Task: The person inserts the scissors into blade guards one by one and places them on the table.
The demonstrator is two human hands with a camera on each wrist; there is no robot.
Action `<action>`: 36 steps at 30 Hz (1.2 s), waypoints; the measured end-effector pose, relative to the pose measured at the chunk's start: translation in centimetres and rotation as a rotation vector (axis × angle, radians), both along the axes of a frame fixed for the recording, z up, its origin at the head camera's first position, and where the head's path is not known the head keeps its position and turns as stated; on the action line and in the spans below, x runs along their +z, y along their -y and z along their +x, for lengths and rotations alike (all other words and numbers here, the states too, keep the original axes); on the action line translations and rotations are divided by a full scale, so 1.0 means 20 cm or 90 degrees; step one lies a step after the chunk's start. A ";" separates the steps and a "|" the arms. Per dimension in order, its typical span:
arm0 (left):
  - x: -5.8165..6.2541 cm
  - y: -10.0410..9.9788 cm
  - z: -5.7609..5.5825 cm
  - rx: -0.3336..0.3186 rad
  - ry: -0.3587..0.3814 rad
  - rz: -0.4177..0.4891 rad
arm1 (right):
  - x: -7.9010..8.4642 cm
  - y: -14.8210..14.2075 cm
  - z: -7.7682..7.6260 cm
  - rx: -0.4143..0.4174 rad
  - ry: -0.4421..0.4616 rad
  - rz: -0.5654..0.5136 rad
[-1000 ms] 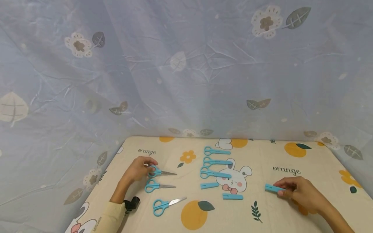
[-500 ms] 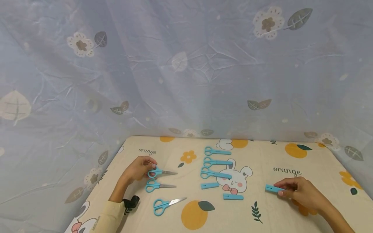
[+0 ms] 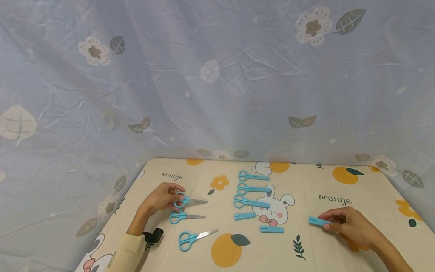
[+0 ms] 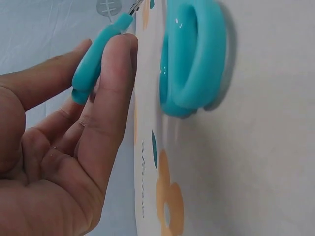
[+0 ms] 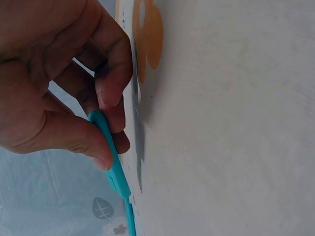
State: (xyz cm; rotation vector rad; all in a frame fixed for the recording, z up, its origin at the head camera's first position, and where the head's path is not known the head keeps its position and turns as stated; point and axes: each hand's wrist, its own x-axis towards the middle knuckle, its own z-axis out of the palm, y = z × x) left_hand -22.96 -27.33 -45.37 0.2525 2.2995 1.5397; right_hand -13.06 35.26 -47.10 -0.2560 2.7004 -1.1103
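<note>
At the table's left, my left hand (image 3: 164, 197) pinches the blue handle of a pair of scissors (image 3: 183, 201), its bare blades pointing right. The left wrist view shows that handle (image 4: 92, 64) between thumb and fingers, tilted. Just below lies a second pair of uncapped scissors (image 3: 177, 217), and nearer the front a third pair (image 3: 186, 241) with slightly parted blades. Over on the right, my right hand (image 3: 350, 224) holds a blue scissors cap (image 3: 315, 221) between thumb and fingers. This cap (image 5: 112, 162) points away from the palm in the right wrist view.
Three pairs of capped scissors (image 3: 258, 177) lie in a column at the middle back. Two loose blue caps (image 3: 244, 216) are in front of them. A patterned cloth (image 3: 210, 211) covers the table, and a grey floral curtain (image 3: 217, 94) hangs behind it.
The scissors in my left hand have shifted slightly right and away from me. My right hand stays nearly still with the cap.
</note>
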 end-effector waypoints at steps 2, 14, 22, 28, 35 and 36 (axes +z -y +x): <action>0.00 0.00 0.00 -0.001 0.002 0.007 | 0.00 -0.01 0.00 0.013 -0.004 -0.009; 0.02 0.01 0.00 -0.012 -0.008 0.031 | 0.02 0.01 -0.01 0.034 -0.017 -0.019; 0.05 -0.06 -0.01 -0.012 -0.023 0.053 | 0.05 0.04 -0.05 0.042 0.027 -0.061; 0.08 -0.13 -0.02 -0.024 -0.030 0.094 | 0.06 0.07 -0.06 0.044 0.053 -0.095; 0.09 -0.21 -0.04 -0.019 -0.001 0.143 | 0.08 0.10 -0.07 0.031 0.063 -0.074; 0.09 -0.22 -0.04 -0.014 0.000 0.144 | 0.08 0.11 -0.08 0.030 0.064 -0.071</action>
